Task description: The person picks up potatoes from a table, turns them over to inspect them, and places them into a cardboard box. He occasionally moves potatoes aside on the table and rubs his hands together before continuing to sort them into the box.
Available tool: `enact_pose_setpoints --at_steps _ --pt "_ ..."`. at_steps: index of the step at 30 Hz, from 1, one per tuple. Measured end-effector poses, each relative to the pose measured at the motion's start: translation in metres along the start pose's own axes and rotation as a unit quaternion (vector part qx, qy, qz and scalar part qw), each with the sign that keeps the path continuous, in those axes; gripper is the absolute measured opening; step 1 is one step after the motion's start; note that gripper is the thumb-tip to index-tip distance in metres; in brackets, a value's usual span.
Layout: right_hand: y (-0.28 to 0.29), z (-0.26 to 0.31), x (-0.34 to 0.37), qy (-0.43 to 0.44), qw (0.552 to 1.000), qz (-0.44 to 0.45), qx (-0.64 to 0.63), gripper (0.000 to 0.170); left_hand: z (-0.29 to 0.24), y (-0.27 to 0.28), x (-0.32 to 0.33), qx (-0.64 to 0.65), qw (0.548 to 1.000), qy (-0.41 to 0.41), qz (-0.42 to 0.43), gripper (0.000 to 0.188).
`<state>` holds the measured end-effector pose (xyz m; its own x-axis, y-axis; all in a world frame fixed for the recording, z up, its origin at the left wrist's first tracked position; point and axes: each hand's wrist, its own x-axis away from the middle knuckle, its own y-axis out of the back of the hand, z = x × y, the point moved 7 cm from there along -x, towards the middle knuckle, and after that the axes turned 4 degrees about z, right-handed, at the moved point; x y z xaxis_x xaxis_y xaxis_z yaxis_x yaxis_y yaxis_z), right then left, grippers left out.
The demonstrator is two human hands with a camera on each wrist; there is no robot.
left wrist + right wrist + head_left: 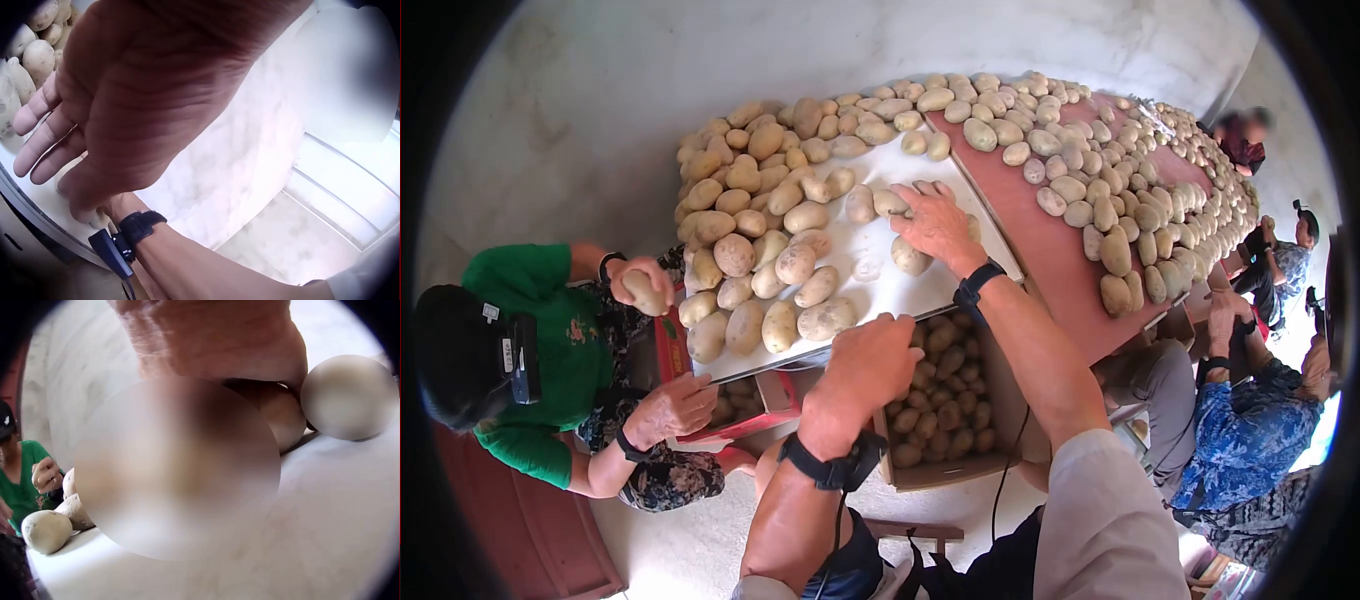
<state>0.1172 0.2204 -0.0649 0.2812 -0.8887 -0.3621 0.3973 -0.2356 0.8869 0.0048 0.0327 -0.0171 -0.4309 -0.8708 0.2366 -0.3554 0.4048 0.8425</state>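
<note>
In the head view my right hand (940, 225) reaches over the white board (870, 240) among potatoes. Its thumb and forefinger lie around one end of a pale potato (888, 203); another potato (910, 257) sits below the thumb. The right wrist view has a blurred patch hiding the fingers, with a potato (284, 419) showing beneath the hand. My left hand (872, 365) hovers at the board's front edge, above a box (945, 473) of small potatoes. Loosely extended fingers (47, 140) show in the left wrist view, holding nothing.
Many potatoes (765, 140) are heaped along the board's left and back. More cover the red tabletop (1000, 200) at right. A person in green (530, 350) sits at left, holding a potato (643, 292) beside a red box (775, 395). Other people sit at right.
</note>
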Motion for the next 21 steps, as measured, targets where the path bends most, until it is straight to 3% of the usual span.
enact_pose_setpoints --at_steps 3,6,10,13,16,18,21 --pt "0.009 -0.010 0.016 -0.029 0.998 0.031 -0.051 0.054 0.000 0.004 -0.009 -0.019 1.000 0.008 -0.005 0.034" --pt "0.024 -0.021 0.037 -0.025 0.997 0.006 -0.075 0.051 0.000 0.001 -0.016 -0.024 1.000 0.008 -0.007 0.036" --pt "0.039 -0.043 0.065 -0.032 0.998 0.028 -0.037 0.051 0.003 -0.005 -0.032 -0.027 0.999 0.026 -0.007 0.038" --pt "0.051 -0.054 0.090 -0.056 0.998 0.036 -0.001 0.053 0.006 -0.011 -0.048 -0.009 0.998 0.034 -0.048 0.052" --pt "0.058 -0.061 0.109 -0.063 0.998 -0.011 0.001 0.054 0.005 -0.016 -0.065 0.015 0.996 0.071 -0.060 0.059" --pt "0.056 -0.066 0.115 -0.055 0.996 0.028 -0.061 0.057 -0.002 -0.020 -0.073 0.025 0.995 0.066 -0.075 0.062" --pt "0.055 -0.061 0.121 -0.033 0.999 -0.007 -0.030 0.060 -0.009 -0.030 -0.084 0.032 0.994 0.068 -0.084 0.067"
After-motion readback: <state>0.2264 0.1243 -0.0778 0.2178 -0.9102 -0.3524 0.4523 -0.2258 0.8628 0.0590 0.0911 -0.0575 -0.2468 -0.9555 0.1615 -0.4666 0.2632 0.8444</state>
